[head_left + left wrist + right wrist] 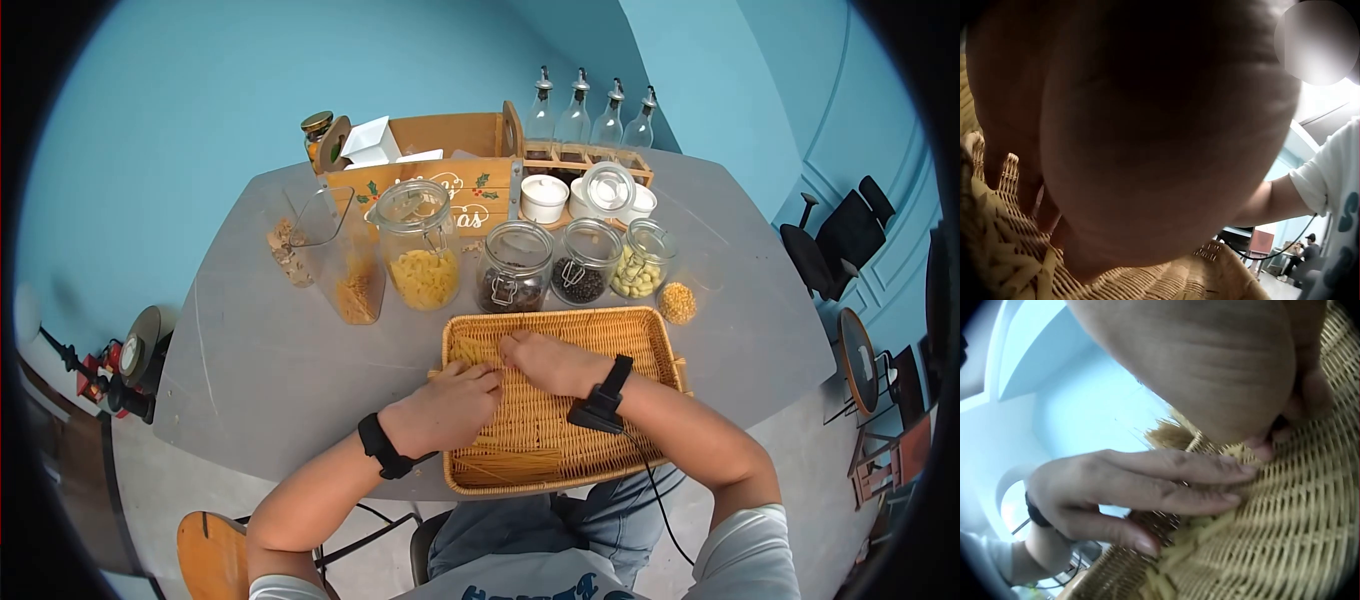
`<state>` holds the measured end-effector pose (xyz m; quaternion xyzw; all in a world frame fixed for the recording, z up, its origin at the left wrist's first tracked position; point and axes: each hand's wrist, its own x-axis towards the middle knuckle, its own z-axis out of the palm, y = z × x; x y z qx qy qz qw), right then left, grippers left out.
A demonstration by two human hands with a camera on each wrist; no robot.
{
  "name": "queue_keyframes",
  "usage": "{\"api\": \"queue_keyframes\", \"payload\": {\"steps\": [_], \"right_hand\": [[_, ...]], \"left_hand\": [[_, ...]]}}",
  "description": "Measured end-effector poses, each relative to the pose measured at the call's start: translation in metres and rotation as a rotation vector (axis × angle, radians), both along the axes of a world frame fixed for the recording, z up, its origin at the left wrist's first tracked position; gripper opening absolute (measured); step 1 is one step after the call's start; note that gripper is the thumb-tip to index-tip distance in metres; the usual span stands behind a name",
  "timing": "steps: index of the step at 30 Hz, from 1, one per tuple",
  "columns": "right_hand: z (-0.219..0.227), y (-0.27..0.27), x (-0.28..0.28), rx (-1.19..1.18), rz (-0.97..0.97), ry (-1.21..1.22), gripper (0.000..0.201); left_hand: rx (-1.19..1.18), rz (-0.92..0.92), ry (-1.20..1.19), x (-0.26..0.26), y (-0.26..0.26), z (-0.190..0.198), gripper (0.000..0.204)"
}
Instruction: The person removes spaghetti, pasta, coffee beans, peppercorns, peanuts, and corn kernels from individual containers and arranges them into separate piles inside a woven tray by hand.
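Note:
A rectangular wicker basket lies at the table's front edge, with penne pasta gathered along its left side and thin spaghetti strands near its front. My left hand reaches over the basket's left rim. Its fingers are nearly straight, with the tips over the penne. Close beside it, my right hand reaches down into the basket with bent fingers, its fingertips at the edge of the penne. The palm hides the spot beneath those fingertips, so I cannot tell whether they pinch a piece.
Behind the basket stand a large jar of yellow pasta, several smaller clip-top jars and a tilted clear container with spaghetti. A small heap of yellow kernels sits right of the basket. Farther back are a wooden crate and glass bottles.

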<state>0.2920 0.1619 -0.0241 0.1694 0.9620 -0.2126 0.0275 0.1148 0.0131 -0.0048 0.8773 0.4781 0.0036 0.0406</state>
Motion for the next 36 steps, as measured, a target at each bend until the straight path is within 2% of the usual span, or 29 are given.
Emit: {"api": "queue_keyframes", "payload": {"steps": [1,5,7,10,14,16,18,21,24,26,29,31,34,36], "right_hand": [[-0.004,-0.002,0.001,0.046,-0.037,0.093,0.018],[0.0,0.0,0.008,0.089,-0.034,0.196,0.021],[0.011,0.006,0.015,-0.042,0.006,0.177,0.03],[0.019,0.01,0.03,-0.085,0.058,0.234,0.04],[0.032,0.007,0.047,-0.116,0.003,0.222,0.049],[0.029,0.002,0.055,-0.017,-0.027,0.209,0.058],[0.026,-0.004,0.06,0.024,-0.052,0.184,0.062],[0.008,-0.015,0.067,0.091,-0.054,0.111,0.072],[-0.009,-0.026,0.07,0.149,-0.024,0.033,0.079],[-0.01,-0.027,0.069,0.178,-0.012,0.006,0.083],[-0.006,-0.023,0.067,0.082,0.01,-0.01,0.085],[0.0,-0.022,0.069,0.169,-0.011,0.018,0.087],[-0.001,-0.035,0.07,0.185,-0.058,-0.072,0.091],[-0.006,-0.044,0.068,0.212,-0.033,-0.034,0.092]], "left_hand": [[-0.003,0.001,0.003,0.0,-0.001,0.001,0.042],[-0.13,0.065,0.071,0.001,0.002,0.009,0.039],[-0.16,0.087,0.071,0.0,0.004,0.013,0.037],[-0.169,0.084,0.04,0.001,0.008,0.016,0.034],[0.013,0.126,-0.006,0.002,0.012,0.007,0.038],[0.061,0.139,-0.027,0.005,0.016,0.005,0.039],[-0.027,0.208,0.066,0.007,0.017,0.004,0.046],[-0.049,0.198,0.146,0.01,0.011,0.003,0.056],[-0.109,0.181,0.125,0.012,0.009,0.002,0.065],[-0.123,0.16,0.11,0.012,0.012,-0.006,0.067],[-0.155,0.139,0.08,0.013,0.013,-0.004,0.07],[-0.172,0.132,0.064,0.013,0.012,0.0,0.071],[-0.136,0.155,0.05,0.008,0.01,0.007,0.07],[-0.172,0.168,0.065,0.009,0.01,0.013,0.07]]}}
